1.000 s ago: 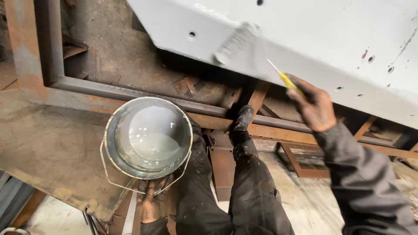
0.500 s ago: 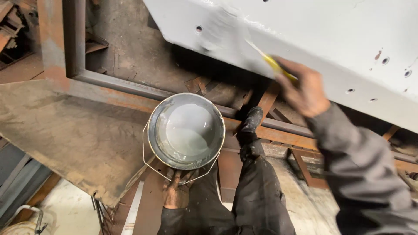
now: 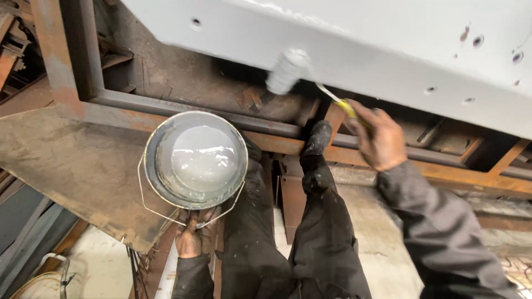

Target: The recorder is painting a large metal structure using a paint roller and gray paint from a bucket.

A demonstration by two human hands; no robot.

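My right hand (image 3: 378, 137) grips the yellow handle of a small paint roller (image 3: 286, 71). Its white sleeve touches the lower edge of a large panel (image 3: 354, 39) painted light grey. My left hand (image 3: 192, 238) holds up a round metal paint bucket (image 3: 195, 159) from below. The bucket is full of pale grey paint and its wire bail hangs loose around it. Both my sleeves are dark. My dark trouser legs and one black shoe (image 3: 316, 145) show between the hands.
Rusty steel beams (image 3: 72, 66) and frame rails run under the panel. A rusty flat plate (image 3: 66, 166) lies to the left of the bucket. Several small holes dot the painted panel. A concrete floor (image 3: 366, 221) shows below my legs.
The roller has slid down and left along the panel to its lower edge. The bucket has shifted right and up in view as my head turned.
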